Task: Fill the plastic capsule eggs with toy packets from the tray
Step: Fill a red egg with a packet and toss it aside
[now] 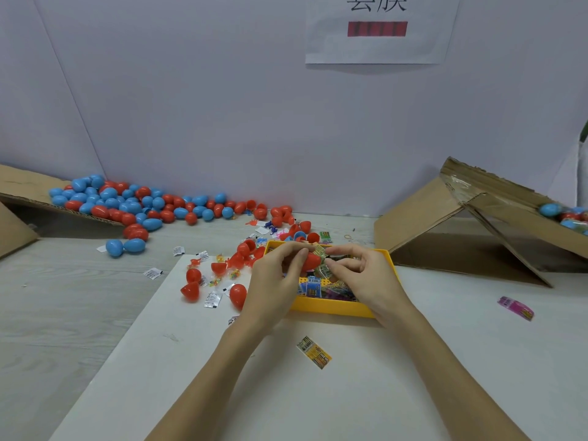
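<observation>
My left hand [276, 283] grips a red egg half [311, 261] above the yellow tray [331, 307]. My right hand [366, 275] pinches a small printed toy packet [322, 253] at the mouth of that egg half. The tray holds several packets [313, 287]. Loose red egg halves [237, 294] and small packets lie on the white sheet just left of the tray. A large heap of red and blue capsule eggs [127, 202] spreads along the back left wall.
A folded cardboard box [445, 224] stands at the right with more eggs [566, 214] on its flap. Another cardboard flap [22, 189] sits far left. A yellow packet [314, 352] lies near me; a pink packet [515, 308] lies at right.
</observation>
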### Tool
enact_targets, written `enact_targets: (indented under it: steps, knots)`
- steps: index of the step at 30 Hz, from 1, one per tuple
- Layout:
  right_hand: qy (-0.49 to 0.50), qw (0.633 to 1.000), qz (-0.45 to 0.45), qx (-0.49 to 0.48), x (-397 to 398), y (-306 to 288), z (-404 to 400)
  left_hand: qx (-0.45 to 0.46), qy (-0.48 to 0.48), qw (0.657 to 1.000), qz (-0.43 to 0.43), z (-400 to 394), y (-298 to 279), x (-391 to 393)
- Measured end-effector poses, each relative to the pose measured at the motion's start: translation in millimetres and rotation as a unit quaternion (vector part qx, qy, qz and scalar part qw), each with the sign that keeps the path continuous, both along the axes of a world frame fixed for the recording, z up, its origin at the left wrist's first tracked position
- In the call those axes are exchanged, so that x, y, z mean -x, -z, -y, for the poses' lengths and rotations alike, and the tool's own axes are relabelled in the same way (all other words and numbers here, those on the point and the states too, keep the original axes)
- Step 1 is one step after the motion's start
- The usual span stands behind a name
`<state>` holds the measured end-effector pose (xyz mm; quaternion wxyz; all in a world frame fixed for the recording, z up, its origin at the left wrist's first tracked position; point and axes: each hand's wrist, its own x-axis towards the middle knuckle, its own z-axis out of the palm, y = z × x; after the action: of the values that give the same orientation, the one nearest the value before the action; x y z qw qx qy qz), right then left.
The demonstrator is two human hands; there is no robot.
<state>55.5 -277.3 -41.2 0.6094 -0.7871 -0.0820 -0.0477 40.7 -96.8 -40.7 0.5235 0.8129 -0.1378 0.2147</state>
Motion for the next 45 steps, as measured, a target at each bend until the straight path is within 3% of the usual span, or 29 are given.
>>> enact_targets:
  steps: [14, 21, 32, 41, 45]
  knots:
    - [0.033, 0.987, 0.081, 0.137, 4.1, 4.9, -13.0, -0.027, -0.05, 0.998, 0.0, -2.0, 3.6, -4.8]
    - [0.065, 0.984, 0.088, 0.142, 3.6, 5.3, -14.1, 0.005, 0.012, 0.999, -0.034, -5.0, 0.4, -6.9]
    - [0.058, 0.981, 0.104, 0.155, 9.3, 2.9, -18.6, -0.003, 0.022, 0.999, -0.044, -5.5, 0.5, -6.7]
    - [0.091, 0.991, 0.094, 0.014, 21.3, -14.2, -22.4, 0.082, 0.067, 0.994, -0.031, -5.1, -4.5, -3.0]
    - [0.081, 0.987, 0.029, -0.133, 22.2, -17.0, -24.1, 0.137, 0.098, 0.985, -0.035, -4.7, -6.0, -2.7]
